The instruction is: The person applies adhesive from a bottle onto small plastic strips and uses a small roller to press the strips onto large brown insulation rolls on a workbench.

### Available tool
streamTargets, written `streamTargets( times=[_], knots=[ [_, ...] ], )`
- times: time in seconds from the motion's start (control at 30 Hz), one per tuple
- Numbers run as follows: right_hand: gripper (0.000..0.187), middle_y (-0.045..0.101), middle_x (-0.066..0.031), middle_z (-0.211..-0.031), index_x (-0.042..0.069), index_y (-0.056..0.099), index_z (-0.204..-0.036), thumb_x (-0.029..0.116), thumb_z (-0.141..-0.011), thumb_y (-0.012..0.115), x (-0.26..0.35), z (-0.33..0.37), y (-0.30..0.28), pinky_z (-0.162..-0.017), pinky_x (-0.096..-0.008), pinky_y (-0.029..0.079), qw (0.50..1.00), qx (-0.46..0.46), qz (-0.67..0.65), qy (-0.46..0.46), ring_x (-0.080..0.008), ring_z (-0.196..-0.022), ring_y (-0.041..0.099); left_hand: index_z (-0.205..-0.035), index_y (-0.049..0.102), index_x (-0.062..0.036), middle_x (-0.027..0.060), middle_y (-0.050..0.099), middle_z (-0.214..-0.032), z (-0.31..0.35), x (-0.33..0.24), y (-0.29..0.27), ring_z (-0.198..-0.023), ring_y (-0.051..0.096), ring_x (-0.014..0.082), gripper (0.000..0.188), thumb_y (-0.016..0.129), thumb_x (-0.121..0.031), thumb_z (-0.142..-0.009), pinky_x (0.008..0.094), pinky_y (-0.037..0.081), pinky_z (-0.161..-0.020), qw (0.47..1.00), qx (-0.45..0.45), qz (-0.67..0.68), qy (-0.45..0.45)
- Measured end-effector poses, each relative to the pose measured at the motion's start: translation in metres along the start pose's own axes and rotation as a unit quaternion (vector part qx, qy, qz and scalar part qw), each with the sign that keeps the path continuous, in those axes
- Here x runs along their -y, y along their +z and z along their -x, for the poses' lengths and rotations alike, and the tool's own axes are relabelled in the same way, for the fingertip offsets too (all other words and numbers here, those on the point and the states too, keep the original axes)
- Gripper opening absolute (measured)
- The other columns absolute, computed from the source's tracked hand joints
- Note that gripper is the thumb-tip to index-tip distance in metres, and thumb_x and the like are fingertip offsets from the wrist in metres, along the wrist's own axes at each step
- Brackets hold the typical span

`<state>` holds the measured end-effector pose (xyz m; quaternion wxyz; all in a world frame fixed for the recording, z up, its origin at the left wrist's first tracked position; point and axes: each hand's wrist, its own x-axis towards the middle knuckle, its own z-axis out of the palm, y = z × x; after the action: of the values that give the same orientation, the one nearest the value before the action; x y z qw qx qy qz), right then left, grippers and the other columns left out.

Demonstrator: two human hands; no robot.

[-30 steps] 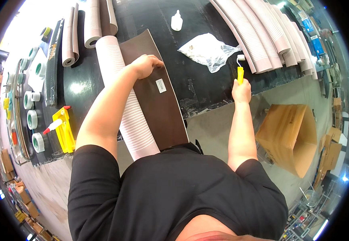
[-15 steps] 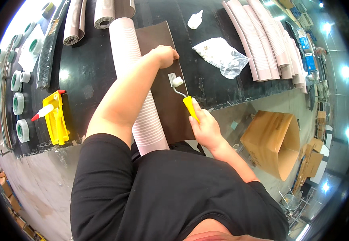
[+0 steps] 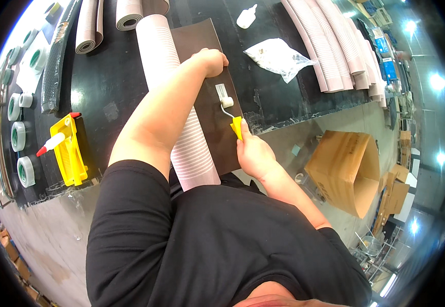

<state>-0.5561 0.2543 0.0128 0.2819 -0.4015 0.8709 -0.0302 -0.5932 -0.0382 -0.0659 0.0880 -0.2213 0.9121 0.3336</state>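
Note:
A mat (image 3: 226, 138) lies partly unrolled across the black table, brown side up, its pink striped part (image 3: 194, 148) still rolled. My left hand (image 3: 214, 62) reaches over the roll, fingers curled at the brown part's right edge; the fingertips are partly hidden. My right hand (image 3: 256, 156) is closed round the yellow handle of a small paint roller (image 3: 236, 126). The roller's white head (image 3: 226, 102) is at the brown surface, just below a small pale label (image 3: 221, 91); whether it touches is unclear.
Left on the table are a yellow paint tray (image 3: 69, 153), a red-tipped white bottle (image 3: 52, 144) and several tape rolls (image 3: 26, 171). A white bottle (image 3: 246, 17), a plastic bag (image 3: 279, 59) and striped mats (image 3: 330, 51) lie to the right. A cardboard box (image 3: 337, 169) stands beyond the table edge.
My right hand and the roller have shifted slightly left on the brown surface, and the roller head now sits lower relative to the label. My left hand keeps its place at the edge.

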Motion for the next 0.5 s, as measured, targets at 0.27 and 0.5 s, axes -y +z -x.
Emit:
streamTargets(
  times=[0.27, 0.5],
  knots=[
    [0.057, 0.066, -0.0281, -0.098, 0.000, 0.035, -0.149, 0.018, -0.097, 0.050, -0.007, 0.009, -0.016, -0.083, -0.0470, 0.050, 0.984, -0.099, -0.119, -0.089, -0.0430, -0.091, 0.064, -0.120, 0.071, -0.0144, 0.0091, 0.069, -0.121, -0.008, 0.004, 0.011, -0.116, 0.062, 0.0287, 0.043, 0.050, -0.003, -0.084, 0.0373, 0.049, -0.101, 1.000, -0.005, 0.012, -0.001],
    [0.059, 0.066, -0.0268, -0.090, -0.002, 0.034, -0.148, 0.020, -0.096, 0.050, 0.002, -0.015, 0.006, -0.079, -0.0495, 0.051, 0.998, -0.050, -0.021, -0.043, -0.0423, -0.084, 0.065, -0.121, 0.070, -0.0147, 0.0078, 0.065, -0.125, 0.005, -0.001, 0.001, -0.119, 0.059, 0.0280, 0.040, 0.051, -0.006, -0.087, 0.0374, 0.047, -0.104, 1.000, -0.005, -0.016, 0.024]
  ],
)
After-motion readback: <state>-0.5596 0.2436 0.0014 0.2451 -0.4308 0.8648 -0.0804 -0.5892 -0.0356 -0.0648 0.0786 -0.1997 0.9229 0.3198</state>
